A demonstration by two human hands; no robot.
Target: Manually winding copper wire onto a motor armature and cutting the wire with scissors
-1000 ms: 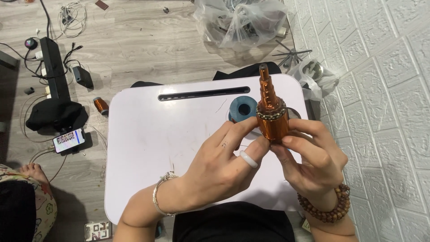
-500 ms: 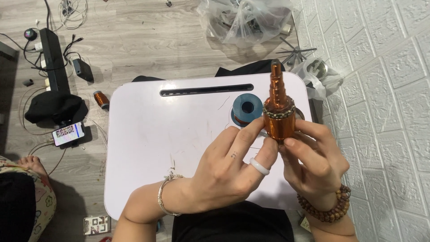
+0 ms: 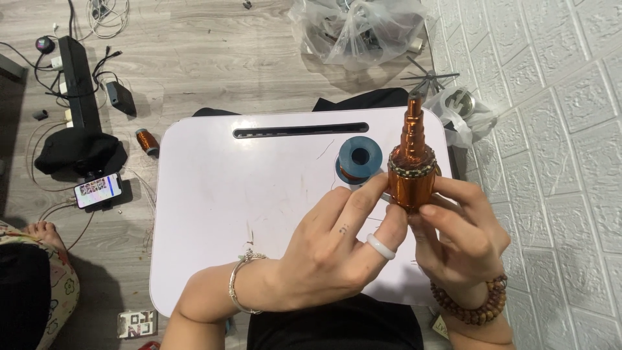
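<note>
Both hands grip one copper-wound rotor [image 3: 412, 175], upright over the right side of the white lap table [image 3: 214, 214]. Right hand [image 3: 463, 236] wraps fingers round the rotor's base from below and the right. Left hand [image 3: 340, 249] closes on it from the left, thumb and forefinger pinched at the lower winding, white ring on one finger.

Change against the frames a second and half a second back: rotor sits a little further right and straighter, its stepped tip now pointing away from the person; left fingers have slid lower on the body. Judged a regrip or small turn of the piece, not a put-down.

Blue spool [image 3: 358, 162] of copper wire lies on the table just left of the rotor, behind the left fingertips. Second small copper spool [image 3: 148, 140] on the floor, well left of the hands. Clear plastic bags: one bulky [image 3: 359, 29] far ahead of the hands, one smaller [image 3: 463, 113] just beyond the rotor by the wall. Phone [image 3: 98, 190] with lit screen on the floor far left.
</note>
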